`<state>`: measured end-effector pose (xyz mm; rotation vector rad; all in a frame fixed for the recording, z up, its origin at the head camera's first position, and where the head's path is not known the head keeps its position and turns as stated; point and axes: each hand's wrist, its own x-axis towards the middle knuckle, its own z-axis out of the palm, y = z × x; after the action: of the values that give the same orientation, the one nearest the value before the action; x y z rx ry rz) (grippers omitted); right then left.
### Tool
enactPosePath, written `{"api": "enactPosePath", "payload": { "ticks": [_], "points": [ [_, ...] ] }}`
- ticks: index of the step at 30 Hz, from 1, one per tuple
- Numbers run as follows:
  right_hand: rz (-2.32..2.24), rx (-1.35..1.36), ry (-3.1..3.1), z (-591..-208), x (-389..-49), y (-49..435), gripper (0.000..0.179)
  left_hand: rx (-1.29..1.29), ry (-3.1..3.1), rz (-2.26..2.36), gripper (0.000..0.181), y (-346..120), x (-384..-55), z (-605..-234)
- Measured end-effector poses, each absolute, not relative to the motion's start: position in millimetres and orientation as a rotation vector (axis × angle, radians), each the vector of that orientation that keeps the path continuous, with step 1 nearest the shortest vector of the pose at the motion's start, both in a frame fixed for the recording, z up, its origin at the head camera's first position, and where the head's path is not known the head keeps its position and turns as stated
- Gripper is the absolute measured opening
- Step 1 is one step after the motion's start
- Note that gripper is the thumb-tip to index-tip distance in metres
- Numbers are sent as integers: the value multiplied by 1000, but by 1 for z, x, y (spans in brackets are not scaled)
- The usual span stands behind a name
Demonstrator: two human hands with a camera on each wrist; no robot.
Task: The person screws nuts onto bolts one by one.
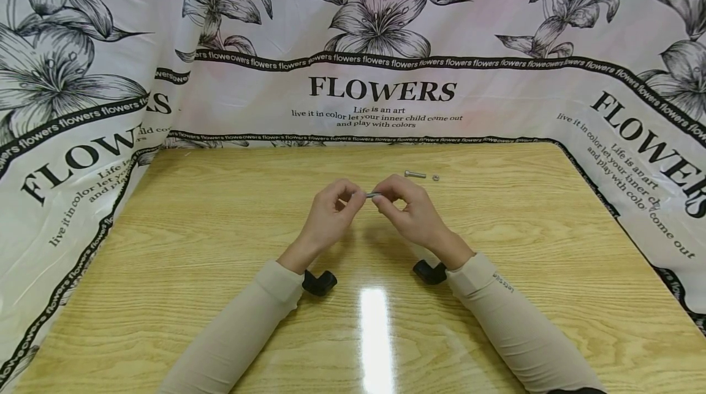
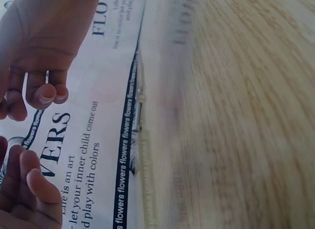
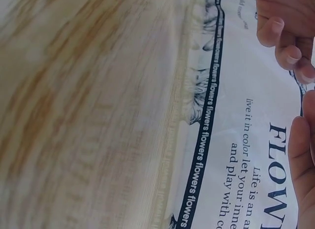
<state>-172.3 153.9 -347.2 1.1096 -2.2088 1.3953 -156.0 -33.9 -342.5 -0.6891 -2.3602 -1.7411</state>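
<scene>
In the head view, a slim grey metal bolt [image 1: 372, 195] spans the small gap between the two hands, its ends covered by fingers. My left hand [image 1: 334, 213] pinches one end with thumb and forefinger. From the other side my right hand [image 1: 413, 213] pinches it the same way. Both hands are above the table [image 1: 220, 228]. The wrist views show the left hand [image 2: 34, 194] and the right hand [image 3: 302, 155] facing each other at the picture edge, with the bolt out of sight. Just beyond the right hand lie another bolt [image 1: 415, 174] and a nut [image 1: 436, 178].
A white curtain [image 1: 380, 100] printed with flowers and lettering hangs along the table's back and both sides. Black curved pieces [image 1: 320, 284] stick out at the wrists by the beige sleeves [image 1: 231, 326]. A bright reflection [image 1: 376, 339] falls on the tabletop nearer me.
</scene>
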Motion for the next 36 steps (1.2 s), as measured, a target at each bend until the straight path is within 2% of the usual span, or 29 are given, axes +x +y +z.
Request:
{"api": "enactPosePath", "payload": {
  "ticks": [6,12,17,24,29,36],
  "points": [
    [1386,1113,-2202,-347,-173,154,9,-789,-2231,-1779,23,-33,-165,-354],
    [1389,1119,-2194,-348,-173,154,9,-848,-2201,-1742,19,-34,-179,-377],
    [1385,1113,-2192,-347,-172,154,12,-830,-2260,-1708,11,-35,-180,-378],
    [1385,1118,-2186,-348,-173,154,8,-742,-2374,-1657,22,-36,-179,-377],
    [1386,1101,-2204,-348,-172,154,11,-734,-2349,-1713,16,-36,-179,-377],
    [1389,1088,-2221,-346,-171,154,10,-820,-2213,-1733,21,-35,-180,-377]
  ]
}}
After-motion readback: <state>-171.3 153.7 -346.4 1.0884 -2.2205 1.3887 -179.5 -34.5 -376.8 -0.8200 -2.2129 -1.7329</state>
